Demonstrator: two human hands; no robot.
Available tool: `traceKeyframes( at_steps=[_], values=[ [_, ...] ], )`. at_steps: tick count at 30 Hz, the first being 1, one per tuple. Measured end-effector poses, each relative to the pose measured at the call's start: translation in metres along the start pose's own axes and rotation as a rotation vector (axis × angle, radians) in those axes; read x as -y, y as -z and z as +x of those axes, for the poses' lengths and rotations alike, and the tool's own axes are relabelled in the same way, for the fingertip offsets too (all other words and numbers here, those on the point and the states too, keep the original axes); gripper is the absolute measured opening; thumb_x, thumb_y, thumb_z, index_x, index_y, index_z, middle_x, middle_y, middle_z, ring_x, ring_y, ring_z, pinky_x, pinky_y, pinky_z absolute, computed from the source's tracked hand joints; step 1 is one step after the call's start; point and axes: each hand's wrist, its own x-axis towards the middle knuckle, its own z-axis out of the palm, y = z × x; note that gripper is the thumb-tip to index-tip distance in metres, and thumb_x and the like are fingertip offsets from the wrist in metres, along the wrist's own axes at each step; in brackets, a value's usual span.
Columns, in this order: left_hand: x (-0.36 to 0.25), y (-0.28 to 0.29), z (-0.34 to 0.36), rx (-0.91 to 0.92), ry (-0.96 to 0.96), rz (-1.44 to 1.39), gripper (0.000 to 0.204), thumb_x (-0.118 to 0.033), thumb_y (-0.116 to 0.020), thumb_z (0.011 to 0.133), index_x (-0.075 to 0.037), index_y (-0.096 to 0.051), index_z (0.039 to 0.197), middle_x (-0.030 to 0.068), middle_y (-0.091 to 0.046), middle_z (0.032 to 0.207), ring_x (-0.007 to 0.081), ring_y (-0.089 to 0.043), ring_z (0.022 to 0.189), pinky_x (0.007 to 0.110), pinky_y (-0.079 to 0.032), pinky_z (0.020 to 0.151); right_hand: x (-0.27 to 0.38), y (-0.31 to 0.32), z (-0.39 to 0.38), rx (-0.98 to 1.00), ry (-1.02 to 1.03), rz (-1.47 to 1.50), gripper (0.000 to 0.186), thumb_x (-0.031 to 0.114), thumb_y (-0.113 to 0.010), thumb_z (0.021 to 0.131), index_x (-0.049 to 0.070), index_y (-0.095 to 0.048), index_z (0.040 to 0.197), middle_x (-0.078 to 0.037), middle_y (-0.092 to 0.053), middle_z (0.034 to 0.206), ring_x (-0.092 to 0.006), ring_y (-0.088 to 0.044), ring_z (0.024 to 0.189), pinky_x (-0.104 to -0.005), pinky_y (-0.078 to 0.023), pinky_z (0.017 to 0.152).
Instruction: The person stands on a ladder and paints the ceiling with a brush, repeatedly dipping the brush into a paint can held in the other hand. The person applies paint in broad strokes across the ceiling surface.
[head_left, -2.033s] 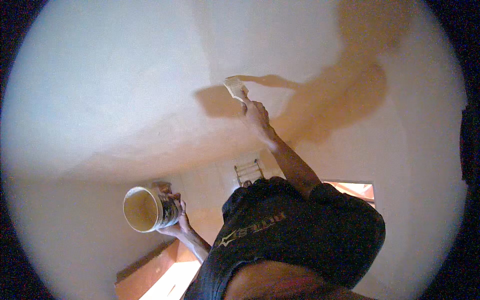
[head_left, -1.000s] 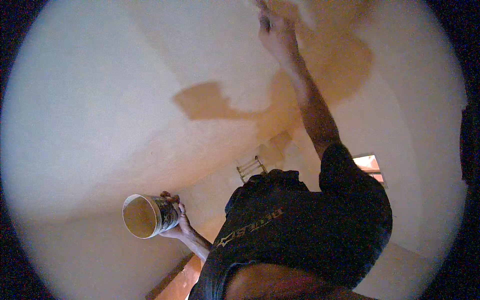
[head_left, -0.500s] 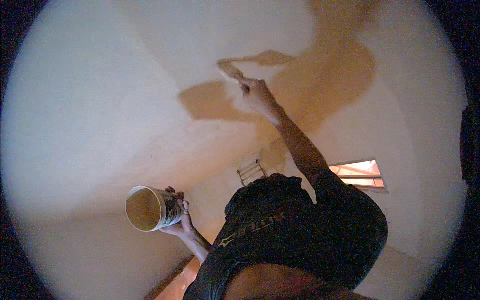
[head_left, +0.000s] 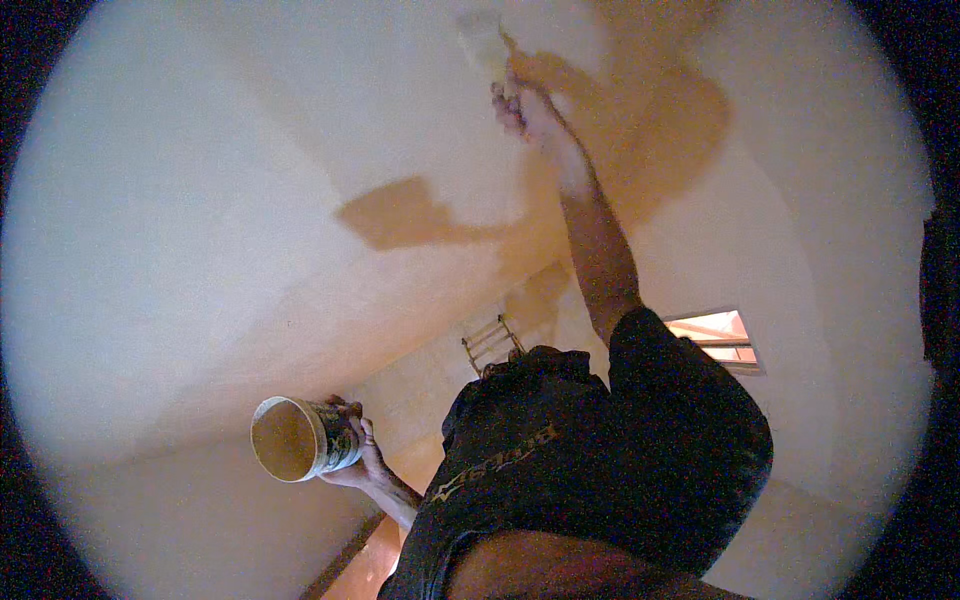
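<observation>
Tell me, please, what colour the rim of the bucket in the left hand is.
The bucket rim is off-white, clearest in the head view.

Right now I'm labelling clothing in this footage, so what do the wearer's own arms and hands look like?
The left hand and right hand are gloveless. The right forearm is bare below a short, dark sleeve, part of a dark shirt with a pale print on its chest. The left forearm shows bare too; where that sleeve ends is hard to tell.

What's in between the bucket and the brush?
In the head view, a brown shadow falls across the pale surface between the bucket and the brush; I see no object there.
</observation>
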Motion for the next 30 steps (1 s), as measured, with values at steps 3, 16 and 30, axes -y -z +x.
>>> traceKeyframes(
  at_steps=[3,16,30],
  values=[
    [0.004,-0.002,0.000,-0.031,-0.023,-0.015,0.090,-0.044,-0.074,0.083,-0.010,-0.032,0.155,0.0262,-0.031,0.155,0.0467,-0.037,0.137,0.072,-0.040,0.105,-0.058,0.011,-0.039,0.168,-0.113,0.007,0.040,0.048,-0.045,0.105,0.017,-0.058,0.083,0.006,-0.052,0.068,-0.0067,-0.039,0.050,-0.0237,-0.028,0.042],
    [-0.027,0.032,-0.004,-0.053,-0.015,0.063,0.085,-0.044,-0.073,0.083,-0.013,-0.036,0.154,0.0251,-0.035,0.155,0.0477,-0.031,0.143,0.071,-0.037,0.108,0.055,-0.024,0.026,0.044,0.144,0.255,0.038,0.042,-0.043,0.107,0.012,-0.057,0.087,0.002,-0.051,0.063,-0.0101,-0.040,0.045,-0.0296,-0.032,0.042],
    [-0.013,0.014,0.009,-0.151,-0.023,0.120,0.087,-0.046,-0.073,0.082,-0.010,-0.036,0.152,0.0262,-0.033,0.149,0.0447,-0.042,0.126,0.071,-0.046,0.100,0.090,-0.010,-0.022,-0.195,0.377,-0.414,0.033,0.037,-0.046,0.104,0.008,-0.060,0.096,-0.010,-0.059,0.075,-0.0252,-0.052,0.063,-0.0414,-0.043,0.056]
  ],
)
